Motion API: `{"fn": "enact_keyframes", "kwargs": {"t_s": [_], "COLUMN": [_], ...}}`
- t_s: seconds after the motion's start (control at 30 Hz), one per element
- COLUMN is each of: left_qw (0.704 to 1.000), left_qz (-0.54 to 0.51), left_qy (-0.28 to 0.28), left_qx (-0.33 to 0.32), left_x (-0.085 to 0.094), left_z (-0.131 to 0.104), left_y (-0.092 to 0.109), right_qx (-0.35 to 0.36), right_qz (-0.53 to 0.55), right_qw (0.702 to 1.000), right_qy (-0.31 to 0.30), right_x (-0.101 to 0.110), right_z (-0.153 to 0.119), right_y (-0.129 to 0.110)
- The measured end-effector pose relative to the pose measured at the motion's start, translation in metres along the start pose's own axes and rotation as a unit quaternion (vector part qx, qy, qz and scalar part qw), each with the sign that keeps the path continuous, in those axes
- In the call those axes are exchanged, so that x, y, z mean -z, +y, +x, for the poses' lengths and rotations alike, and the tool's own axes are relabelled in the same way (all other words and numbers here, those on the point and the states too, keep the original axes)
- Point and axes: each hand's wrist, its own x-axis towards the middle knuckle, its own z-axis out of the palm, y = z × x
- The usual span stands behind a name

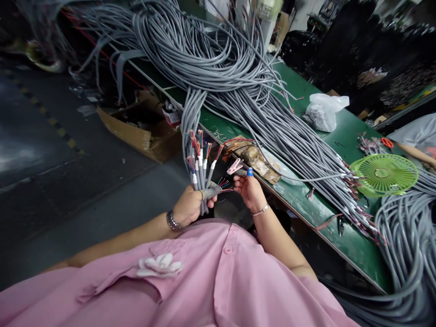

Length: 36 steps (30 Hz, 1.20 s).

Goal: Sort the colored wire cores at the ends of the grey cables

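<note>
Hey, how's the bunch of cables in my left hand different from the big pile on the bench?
The bunch of cables stands upright, gripped in the left hand; the big pile lies loose across the green bench. The bunch is only a handful; the pile is far larger and tangled. Both are grey cables with coloured wires showing at stripped ends.

blocked: gray cable heap (211, 59) covers table (354, 245) middle
obstacles: green fan (384, 175), plastic bag (323, 111)
free: floor (68, 181) left
</note>
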Motion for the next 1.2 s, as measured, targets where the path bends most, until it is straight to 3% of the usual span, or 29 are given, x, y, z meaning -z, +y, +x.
{"fn": "enact_keyframes", "kwargs": {"t_s": [0.1, 0.17, 0.3, 0.37, 0.57, 0.8, 1.2], "left_qw": [1.000, 0.999, 0.999, 0.999, 0.998, 0.998, 0.999], "left_qz": [-0.024, -0.033, -0.040, -0.048, -0.059, -0.051, -0.029], "left_qy": [0.004, -0.002, -0.018, -0.018, -0.022, -0.020, -0.012], "left_qx": [0.010, 0.015, 0.009, 0.011, 0.020, 0.026, 0.022], "left_x": [-0.003, -0.005, -0.007, -0.007, -0.009, -0.013, -0.008], "left_z": [0.003, 0.005, 0.011, 0.014, 0.017, 0.022, 0.013], "left_y": [0.006, 0.009, 0.010, 0.010, 0.011, 0.008, 0.004], "right_qx": [-0.006, 0.034, 0.176, 0.203, 0.069, 0.077, 0.000], "right_qz": [-0.007, -0.033, -0.110, -0.120, 0.015, 0.065, 0.087], "right_qw": [0.998, 0.997, 0.977, 0.968, 0.997, 0.995, 0.994], "right_qy": [-0.066, -0.067, 0.056, 0.089, -0.036, -0.007, -0.065], "right_x": [-0.005, -0.009, -0.014, -0.015, -0.021, -0.024, -0.017], "right_z": [0.005, 0.009, 0.016, 0.018, 0.022, 0.028, 0.013], "right_y": [-0.005, -0.006, 0.002, 0.006, 0.004, 0.005, -0.001]}}
